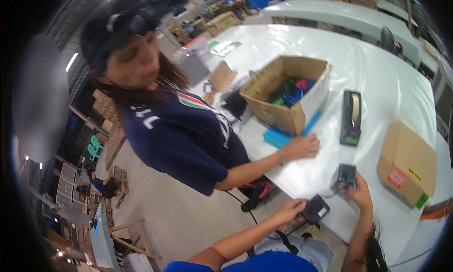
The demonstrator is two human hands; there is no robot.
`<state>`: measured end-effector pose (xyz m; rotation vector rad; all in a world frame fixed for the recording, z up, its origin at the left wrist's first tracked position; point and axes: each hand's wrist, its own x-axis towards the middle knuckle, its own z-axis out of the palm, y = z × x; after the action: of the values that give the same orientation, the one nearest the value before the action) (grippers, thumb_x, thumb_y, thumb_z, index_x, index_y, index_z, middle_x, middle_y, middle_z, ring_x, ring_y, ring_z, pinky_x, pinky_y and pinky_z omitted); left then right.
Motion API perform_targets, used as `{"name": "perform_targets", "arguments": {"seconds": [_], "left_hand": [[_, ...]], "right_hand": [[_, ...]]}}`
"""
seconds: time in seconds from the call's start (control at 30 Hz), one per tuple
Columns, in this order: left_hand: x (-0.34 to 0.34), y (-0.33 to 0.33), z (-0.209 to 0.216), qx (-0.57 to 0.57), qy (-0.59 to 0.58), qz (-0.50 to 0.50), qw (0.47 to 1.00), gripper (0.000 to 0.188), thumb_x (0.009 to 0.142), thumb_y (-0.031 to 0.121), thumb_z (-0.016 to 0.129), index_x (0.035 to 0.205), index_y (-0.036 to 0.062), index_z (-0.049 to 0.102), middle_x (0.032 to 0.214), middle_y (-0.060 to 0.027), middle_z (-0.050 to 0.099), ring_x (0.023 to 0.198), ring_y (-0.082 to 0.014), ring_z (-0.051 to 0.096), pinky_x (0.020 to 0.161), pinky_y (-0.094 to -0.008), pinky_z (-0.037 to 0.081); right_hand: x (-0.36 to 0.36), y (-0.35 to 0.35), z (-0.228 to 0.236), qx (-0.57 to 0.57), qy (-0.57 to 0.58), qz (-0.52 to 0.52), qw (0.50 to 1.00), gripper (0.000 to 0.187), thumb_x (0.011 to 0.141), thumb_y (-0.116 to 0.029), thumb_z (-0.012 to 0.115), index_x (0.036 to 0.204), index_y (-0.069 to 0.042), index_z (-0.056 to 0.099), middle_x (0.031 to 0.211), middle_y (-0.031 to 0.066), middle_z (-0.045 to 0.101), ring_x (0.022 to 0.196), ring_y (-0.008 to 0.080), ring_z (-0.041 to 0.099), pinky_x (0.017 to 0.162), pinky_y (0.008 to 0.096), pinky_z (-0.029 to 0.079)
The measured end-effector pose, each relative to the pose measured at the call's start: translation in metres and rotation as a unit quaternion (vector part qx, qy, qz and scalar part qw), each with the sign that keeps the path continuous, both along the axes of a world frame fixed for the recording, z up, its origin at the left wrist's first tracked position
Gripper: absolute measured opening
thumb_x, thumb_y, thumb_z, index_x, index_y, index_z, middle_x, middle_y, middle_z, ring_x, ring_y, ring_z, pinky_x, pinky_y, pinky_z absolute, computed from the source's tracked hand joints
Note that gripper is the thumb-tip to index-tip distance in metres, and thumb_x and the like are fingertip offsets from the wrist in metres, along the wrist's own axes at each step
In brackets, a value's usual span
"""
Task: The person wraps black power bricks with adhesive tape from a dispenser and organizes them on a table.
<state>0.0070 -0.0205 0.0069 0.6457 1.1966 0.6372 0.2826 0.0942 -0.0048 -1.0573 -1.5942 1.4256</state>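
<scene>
My left hand is closed on the edge of a flat black box-shaped device with a small pale label, held just off the table's near edge. In my right hand is a second black box-shaped device, over the white table. A dark cable hangs below the left device. Beyond my hands, a co-worker's hand with a bracelet rests on the table beside blue sheets. What the two devices are, I cannot make out.
A cardboard box holding blue, green and red items stands ahead. To its right is a black tape dispenser; a closed brown carton lies at the right. A co-worker in a dark shirt stands close on the left.
</scene>
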Motion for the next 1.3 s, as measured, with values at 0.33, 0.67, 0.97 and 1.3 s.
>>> {"name": "perform_targets", "arguments": {"seconds": [0.33,0.67,0.97,1.3], "left_hand": [[0.000,0.008,-0.007,0.054,0.002,0.038,0.998,0.041,0.098,0.030,0.047,0.130,0.0051,0.048,0.104,-0.0008,0.058,0.078,-0.0080,0.053,0.068,-0.0221,0.047],[-0.001,0.080,-0.005,0.110,0.057,-0.098,0.987,0.037,0.097,0.034,0.047,0.121,0.0085,0.058,0.090,0.0002,0.063,0.073,-0.0071,0.053,0.060,-0.0232,0.044],[0.015,0.076,0.005,0.253,0.232,-0.070,0.936,0.033,0.096,0.026,0.047,0.111,0.0021,0.063,0.083,-0.0079,0.061,0.069,-0.0115,0.056,0.059,-0.0254,0.046],[0.005,0.046,0.008,0.283,0.257,-0.079,0.921,0.048,0.083,0.024,0.067,0.123,0.0023,0.054,0.105,-0.0122,0.054,0.084,-0.0163,0.057,0.074,-0.0283,0.049]], "right_hand": [[-0.034,-0.029,-0.024,0.056,0.086,-0.230,0.968,0.068,0.062,0.010,0.069,0.124,0.000,0.044,0.119,0.0113,0.049,0.109,0.0221,0.051,0.093,0.0356,0.043],[-0.024,-0.042,-0.032,0.102,-0.071,-0.411,0.903,0.066,0.068,-0.006,0.078,0.124,0.002,0.044,0.114,0.0137,0.053,0.103,0.0240,0.054,0.091,0.0351,0.042],[-0.026,-0.069,-0.002,0.135,-0.139,-0.413,0.890,0.074,0.067,-0.015,0.080,0.127,0.001,0.040,0.123,0.0188,0.045,0.114,0.0305,0.046,0.095,0.0397,0.038],[-0.072,-0.110,0.007,0.161,-0.239,-0.200,0.936,0.088,0.064,-0.030,0.079,0.133,0.002,0.034,0.128,0.0223,0.043,0.116,0.0385,0.040,0.099,0.0462,0.029]]}}
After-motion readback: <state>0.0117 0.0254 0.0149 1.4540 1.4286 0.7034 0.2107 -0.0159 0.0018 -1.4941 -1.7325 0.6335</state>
